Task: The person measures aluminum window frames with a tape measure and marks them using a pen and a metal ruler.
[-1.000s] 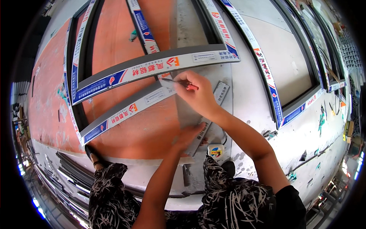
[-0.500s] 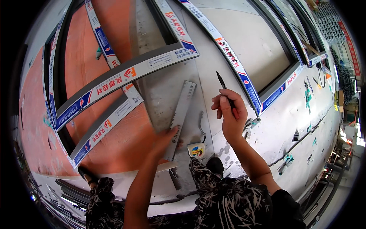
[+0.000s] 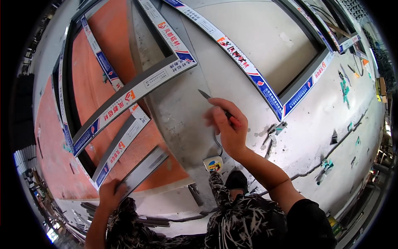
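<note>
At the lower left, my left hand (image 3: 112,194) is closed around one end of a short grey metal profile piece (image 3: 145,168), whose far end points up and right over the orange sheet. Near the middle, my right hand (image 3: 229,126) grips a slim, dark pointed tool (image 3: 204,94) with a red part at its handle; its exact kind is unclear. The point faces up and left. A metal frame (image 3: 112,108) covered in printed protective film lies left of my right hand, with one short filmed bar (image 3: 120,146) at its near corner.
The orange sheet (image 3: 166,149) lies beneath the left frame. A white tape measure (image 3: 213,164) rests on the floor by my foot. Another filmed frame (image 3: 271,98) is at the right. Green and dark scraps (image 3: 324,171) are scattered on the right-hand floor, near a dark crack.
My left hand has moved down and left, carrying the grey profile piece off the grey floor to the orange sheet's near edge. My right hand has shifted left with the pointed tool.
</note>
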A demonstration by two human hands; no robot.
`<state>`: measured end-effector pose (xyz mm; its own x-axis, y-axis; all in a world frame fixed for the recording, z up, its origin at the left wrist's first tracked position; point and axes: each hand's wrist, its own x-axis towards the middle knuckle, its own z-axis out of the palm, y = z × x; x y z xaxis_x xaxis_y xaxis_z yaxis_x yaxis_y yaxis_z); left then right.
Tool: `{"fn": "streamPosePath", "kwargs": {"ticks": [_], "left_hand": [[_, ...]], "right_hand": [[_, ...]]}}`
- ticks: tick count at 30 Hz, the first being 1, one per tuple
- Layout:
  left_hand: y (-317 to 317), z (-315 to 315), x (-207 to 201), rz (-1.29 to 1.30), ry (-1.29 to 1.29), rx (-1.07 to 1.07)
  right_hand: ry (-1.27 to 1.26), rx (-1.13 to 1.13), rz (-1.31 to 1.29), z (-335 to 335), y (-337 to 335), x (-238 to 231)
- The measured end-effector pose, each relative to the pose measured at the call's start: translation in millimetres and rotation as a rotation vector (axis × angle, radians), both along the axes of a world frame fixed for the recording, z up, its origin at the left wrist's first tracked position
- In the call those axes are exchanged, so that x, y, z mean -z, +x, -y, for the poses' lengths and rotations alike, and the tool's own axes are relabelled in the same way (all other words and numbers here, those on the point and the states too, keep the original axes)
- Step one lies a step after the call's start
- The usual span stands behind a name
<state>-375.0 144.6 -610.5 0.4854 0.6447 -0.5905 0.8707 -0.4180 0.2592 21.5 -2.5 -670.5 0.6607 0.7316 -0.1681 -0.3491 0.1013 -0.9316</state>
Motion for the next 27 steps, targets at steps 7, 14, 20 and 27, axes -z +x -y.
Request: {"fn": "streamPosePath", "kwargs": {"ticks": [7, 14, 20, 27], "left_hand": [[-121, 47, -32, -0.359, 0.409, -0.082], [-25, 87, -86, -0.107, -0.125, -0.407], [21, 103, -50, 0.158, -0.367, -0.671], [56, 70, -4, 0.186, -0.287, -0.322]], "right_hand": [[0.127, -0.014, -0.012, -23, -14, 9], [0.142, -0.018, -0.205, -29, -36, -2], [0.026, -0.190, 0.060, -22, -45, 12], [-0.108, -0.234, 0.140, 0, -55, 5]]}}
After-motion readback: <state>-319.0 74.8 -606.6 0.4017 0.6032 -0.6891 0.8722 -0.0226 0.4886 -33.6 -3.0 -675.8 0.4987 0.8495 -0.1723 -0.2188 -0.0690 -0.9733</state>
